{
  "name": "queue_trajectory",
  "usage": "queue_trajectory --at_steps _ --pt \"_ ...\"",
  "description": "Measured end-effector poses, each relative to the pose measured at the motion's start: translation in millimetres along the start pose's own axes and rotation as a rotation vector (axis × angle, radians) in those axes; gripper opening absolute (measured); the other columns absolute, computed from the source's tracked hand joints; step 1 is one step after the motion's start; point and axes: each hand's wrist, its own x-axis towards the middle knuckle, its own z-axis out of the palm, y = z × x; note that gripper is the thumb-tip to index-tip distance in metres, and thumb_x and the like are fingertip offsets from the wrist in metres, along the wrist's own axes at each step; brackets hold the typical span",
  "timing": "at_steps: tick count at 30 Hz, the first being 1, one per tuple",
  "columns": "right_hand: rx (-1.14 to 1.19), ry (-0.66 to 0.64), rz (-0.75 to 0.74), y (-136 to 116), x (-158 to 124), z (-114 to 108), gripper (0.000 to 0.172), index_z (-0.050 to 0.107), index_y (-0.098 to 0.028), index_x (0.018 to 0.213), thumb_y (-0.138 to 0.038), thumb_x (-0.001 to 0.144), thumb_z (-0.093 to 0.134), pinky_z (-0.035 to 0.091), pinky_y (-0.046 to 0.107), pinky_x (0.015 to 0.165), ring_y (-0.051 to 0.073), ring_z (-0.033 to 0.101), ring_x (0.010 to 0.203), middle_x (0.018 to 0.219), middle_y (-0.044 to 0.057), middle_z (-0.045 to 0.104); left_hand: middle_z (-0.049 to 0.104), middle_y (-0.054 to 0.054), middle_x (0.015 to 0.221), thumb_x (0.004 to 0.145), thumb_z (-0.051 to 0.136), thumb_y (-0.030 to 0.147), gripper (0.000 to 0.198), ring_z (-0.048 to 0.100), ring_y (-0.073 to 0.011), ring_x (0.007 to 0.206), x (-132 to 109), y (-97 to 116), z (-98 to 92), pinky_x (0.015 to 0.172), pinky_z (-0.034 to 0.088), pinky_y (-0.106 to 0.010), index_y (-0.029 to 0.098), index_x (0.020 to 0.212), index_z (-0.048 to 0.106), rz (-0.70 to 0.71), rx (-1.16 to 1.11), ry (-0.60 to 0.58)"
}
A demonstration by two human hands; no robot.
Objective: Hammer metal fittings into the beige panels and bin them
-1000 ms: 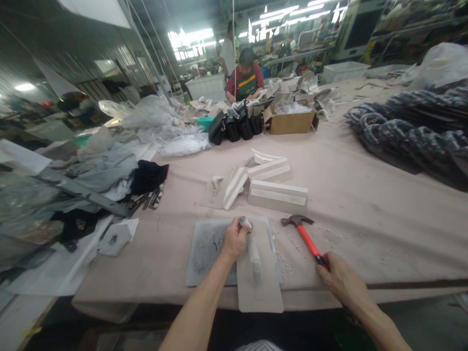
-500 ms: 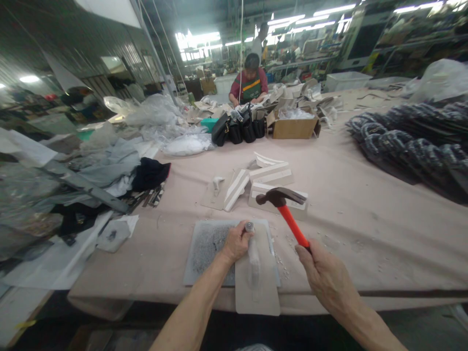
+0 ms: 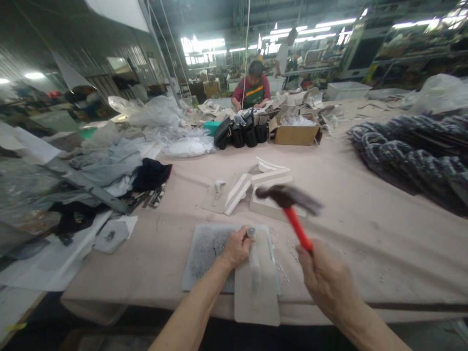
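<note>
My right hand [image 3: 325,273] grips the orange handle of a claw hammer [image 3: 298,226], whose dark head is blurred and raised over the table. My left hand [image 3: 237,247] pinches a small round-topped metal tool [image 3: 251,232] that stands on a beige flat piece [image 3: 258,307]. A clear wrapped strip lies along this piece, below the tool. Underneath is a grey, worn board [image 3: 206,253], and the piece overhangs the table's front edge. Small pale bits are scattered right of the board.
Beige pieces with white strips [image 3: 272,178] lie beyond the board. Farther back are black bags [image 3: 243,134], a cardboard box [image 3: 296,134] and a seated person [image 3: 254,87]. Dark stacked items [image 3: 413,151] lie right; plastic and cloth [image 3: 109,161] pile up left.
The hammer head has tilted a little and turned blurry. My left hand keeps its pinch on the metal tool. The view has shifted slightly, and a standing person in the background has moved right.
</note>
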Motion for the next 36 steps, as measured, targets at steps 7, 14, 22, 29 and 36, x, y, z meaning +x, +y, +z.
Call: queue_trajectory --at_steps 7,14,22,29,36 --pt "-0.262 -0.515 0.098 45.6 -20.8 23.6 0.024 0.054 -0.023 0.087 -0.039 0.098 0.04 0.016 0.031 0.049 0.018 0.053 0.049 0.06 0.003 0.06 0.065 -0.001 0.078 0.081 0.055 0.014 0.022 0.058 -0.0175 0.072 -1.3 4.8 -1.2 0.069 0.042 -0.025 0.021 0.098 0.067 0.028 -0.002 -0.014" --pt "-0.396 -0.518 0.256 87.5 -39.2 44.4 0.025 0.057 -0.018 0.094 -0.032 0.099 0.036 0.036 0.032 0.058 0.025 0.063 0.07 0.081 0.011 0.065 0.068 -0.001 0.081 0.079 0.061 0.016 0.023 0.061 -0.0182 0.075 -1.5 3.8 -0.4 0.071 0.043 -0.025 0.021 0.1 0.068 0.009 -0.016 0.007" --pt "0.086 -0.413 -0.063 -19.2 -46.6 86.0 0.056 0.035 -0.018 0.145 -0.038 0.094 0.049 0.051 0.039 0.082 0.027 0.063 0.098 0.119 0.015 0.061 0.067 0.0 0.077 0.076 0.066 0.021 0.017 0.06 -0.0153 0.07 -0.7 0.8 7.5 0.068 0.046 -0.023 0.018 0.093 0.068 -0.07 -0.17 0.069" --pt "0.189 -0.487 0.065 -43.7 -49.3 126.3 0.04 0.048 -0.013 0.132 -0.022 0.094 0.039 0.051 0.036 0.083 0.025 0.067 0.098 0.113 0.015 0.066 0.07 -0.002 0.074 0.07 0.075 0.035 0.028 0.064 -0.0142 0.065 9.0 10.1 -4.6 0.062 0.049 -0.022 0.015 0.085 0.064 -0.342 -0.577 0.428" --pt "0.43 -0.238 0.016 -33.8 -4.7 125.8 0.043 0.045 -0.016 0.135 -0.031 0.096 0.036 0.047 0.042 0.099 0.026 0.059 0.117 0.127 0.016 0.061 0.073 -0.004 0.085 0.072 0.079 0.037 0.032 0.069 -0.017 0.078 -13.7 45.2 -38.1 0.075 0.055 -0.027 0.015 0.091 0.066 -0.196 -0.562 0.521"
